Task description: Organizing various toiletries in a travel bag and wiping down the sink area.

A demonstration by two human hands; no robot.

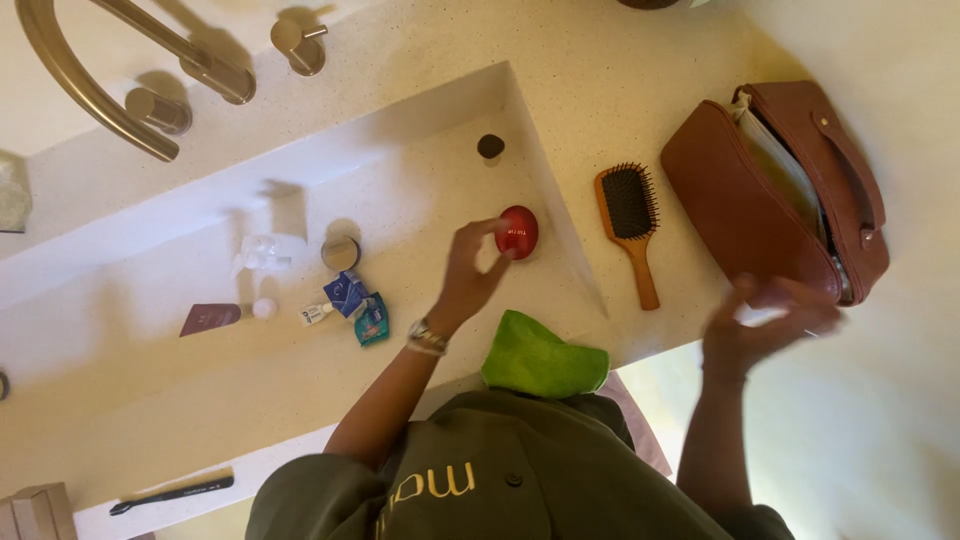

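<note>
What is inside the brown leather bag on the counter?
The brown bag is unzipped, and pale, flat things show in its opening. What they are and what lies deeper is hidden by the bag's sides. The right hand is blurred at its lower end.

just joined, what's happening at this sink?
A person stands at a pale sink. The left hand touches a red round case lying in the basin, among small toiletries. The right hand, blurred, is at the open brown bag on the counter. A wooden hairbrush lies between bag and basin.
</note>
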